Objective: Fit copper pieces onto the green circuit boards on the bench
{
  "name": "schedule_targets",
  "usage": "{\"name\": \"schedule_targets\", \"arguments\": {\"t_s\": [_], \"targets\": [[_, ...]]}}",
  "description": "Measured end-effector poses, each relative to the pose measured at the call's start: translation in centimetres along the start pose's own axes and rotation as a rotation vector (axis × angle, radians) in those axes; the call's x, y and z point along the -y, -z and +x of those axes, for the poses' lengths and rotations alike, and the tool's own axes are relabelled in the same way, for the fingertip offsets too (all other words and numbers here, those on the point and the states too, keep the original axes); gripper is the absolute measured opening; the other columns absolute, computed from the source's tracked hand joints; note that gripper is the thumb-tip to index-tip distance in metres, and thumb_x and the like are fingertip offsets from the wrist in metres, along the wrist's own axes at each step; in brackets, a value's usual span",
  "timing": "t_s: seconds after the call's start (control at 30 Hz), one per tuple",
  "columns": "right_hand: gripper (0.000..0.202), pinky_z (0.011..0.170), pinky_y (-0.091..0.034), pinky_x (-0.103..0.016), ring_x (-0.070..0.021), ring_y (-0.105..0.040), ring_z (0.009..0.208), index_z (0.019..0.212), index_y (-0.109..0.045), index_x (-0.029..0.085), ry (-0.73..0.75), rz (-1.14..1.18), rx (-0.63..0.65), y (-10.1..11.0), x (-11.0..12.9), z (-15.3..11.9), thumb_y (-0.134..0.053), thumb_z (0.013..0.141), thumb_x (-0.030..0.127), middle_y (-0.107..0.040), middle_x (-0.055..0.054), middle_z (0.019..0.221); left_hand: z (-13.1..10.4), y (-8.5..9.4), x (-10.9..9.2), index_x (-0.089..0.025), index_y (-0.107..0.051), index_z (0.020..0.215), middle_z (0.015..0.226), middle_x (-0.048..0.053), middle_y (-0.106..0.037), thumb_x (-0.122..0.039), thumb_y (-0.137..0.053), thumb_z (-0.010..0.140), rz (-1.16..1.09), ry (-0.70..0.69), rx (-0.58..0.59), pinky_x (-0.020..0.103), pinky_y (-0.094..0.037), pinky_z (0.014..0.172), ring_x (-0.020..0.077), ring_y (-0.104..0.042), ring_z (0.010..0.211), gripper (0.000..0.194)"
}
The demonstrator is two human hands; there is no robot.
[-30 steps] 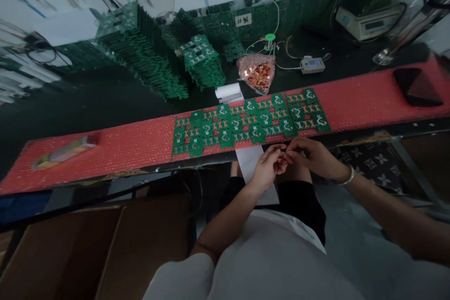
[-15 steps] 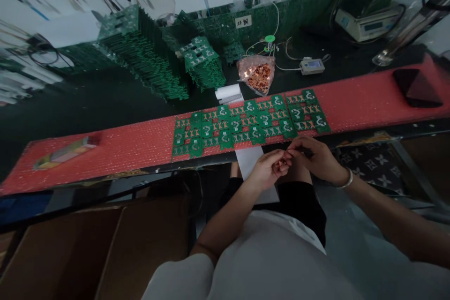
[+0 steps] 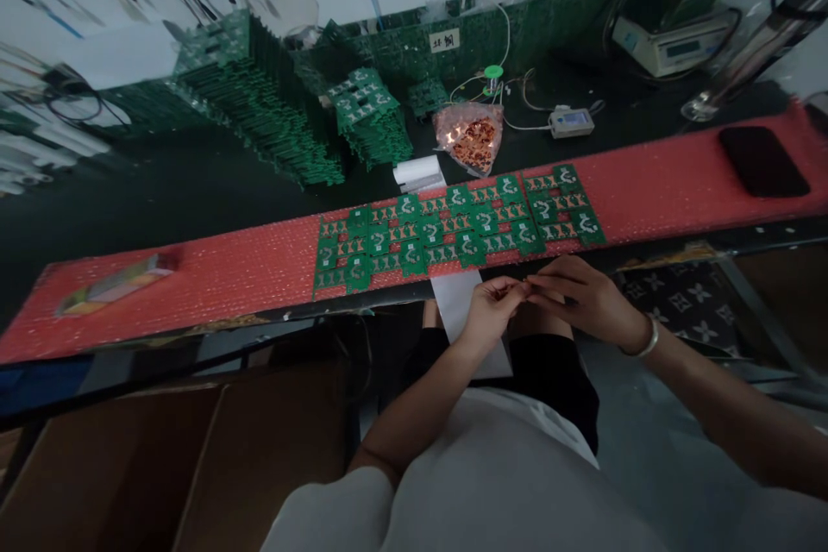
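Just in front of the bench edge, my left hand (image 3: 490, 310) and my right hand (image 3: 587, 304) meet fingertip to fingertip. My left hand is closed; small copper pieces showed in its fingers half a second ago, and now the curled fingers mostly hide them. The thumb and forefinger of my right hand pinch at the same spot, on something too small to make out. Beyond them a row of green circuit boards (image 3: 446, 252) lies flat on red bubble wrap (image 3: 259, 263). Copper-coloured parts sit on many of the boards. Behind stands a clear bag of copper pieces (image 3: 475, 142).
Tall stacks of circuit boards (image 3: 259, 95) and a shorter stack (image 3: 372, 116) stand at the back. A white paper roll (image 3: 417, 171), a small meter (image 3: 571, 122) and a scale (image 3: 673, 43) are behind the wrap. A black phone (image 3: 763, 161) lies right, a box cutter (image 3: 116, 283) left.
My left hand has turned so that the copper pieces in it hardly show. The fingers of my right hand have straightened a little, still meeting the left. The view has shifted slightly.
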State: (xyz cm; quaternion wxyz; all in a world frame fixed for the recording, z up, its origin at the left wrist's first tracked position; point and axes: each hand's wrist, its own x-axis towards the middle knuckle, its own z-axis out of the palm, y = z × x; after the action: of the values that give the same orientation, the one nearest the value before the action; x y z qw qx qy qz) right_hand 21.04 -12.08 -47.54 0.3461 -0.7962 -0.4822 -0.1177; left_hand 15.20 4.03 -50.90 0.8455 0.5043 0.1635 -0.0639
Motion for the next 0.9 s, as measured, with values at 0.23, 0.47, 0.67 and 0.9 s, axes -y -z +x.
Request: {"name": "schedule_targets", "arguments": {"t_s": [0.23, 0.47, 0.67, 0.9], "targets": [[0.017, 0.084, -0.057, -0.043, -0.0256, -0.064, 0.097, 0.105, -0.069, 0.024, -0.072, -0.118, -0.005, 1.1, -7.2, 0.6, -0.060, 0.093, 0.031, -0.067, -0.009, 0.099, -0.1, 0.0, -0.3, -0.011, -0.069, 0.087, 0.065, -0.001, -0.053, -0.046, -0.077, 0.067, -0.110, 0.074, 0.021, 0.021, -0.018, 0.049, 0.0040, -0.037, 0.051, 0.041], [0.028, 0.085, -0.056, -0.046, -0.0257, -0.063, 0.095, 0.104, -0.070, 0.022, -0.072, -0.164, 0.126, 0.9, -12.3, 0.9, -0.049, 0.097, 0.040, -0.064, -0.011, 0.100, -0.2, 0.7, -0.3, -0.010, -0.068, 0.086, 0.066, 0.000, -0.053, -0.044, -0.076, 0.069, -0.142, 0.069, 0.041, 0.021, -0.016, 0.048, 0.0046, -0.037, 0.052, 0.038], [0.029, 0.089, -0.054, -0.046, -0.0248, -0.063, 0.094, 0.107, -0.070, 0.022, -0.065, -0.155, 0.195, 0.8, -12.3, 1.4, -0.047, 0.098, 0.037, -0.065, -0.010, 0.100, 0.0, 0.8, -0.3, -0.011, -0.068, 0.086, 0.066, 0.000, -0.053, -0.044, -0.075, 0.070, -0.147, 0.084, 0.053, 0.021, -0.018, 0.049, 0.0050, -0.038, 0.053, 0.038], [0.029, 0.087, -0.055, -0.046, -0.0258, -0.063, 0.094, 0.105, -0.073, 0.019, 0.005, -0.273, 0.230, 0.9, -12.3, 1.3, -0.047, 0.098, 0.029, -0.067, -0.012, 0.099, 0.1, 0.9, -0.3, -0.011, -0.069, 0.087, 0.067, 0.000, -0.053, -0.043, -0.075, 0.070, -0.155, 0.089, 0.046, 0.021, -0.019, 0.050, 0.0053, -0.038, 0.053, 0.037]]}}
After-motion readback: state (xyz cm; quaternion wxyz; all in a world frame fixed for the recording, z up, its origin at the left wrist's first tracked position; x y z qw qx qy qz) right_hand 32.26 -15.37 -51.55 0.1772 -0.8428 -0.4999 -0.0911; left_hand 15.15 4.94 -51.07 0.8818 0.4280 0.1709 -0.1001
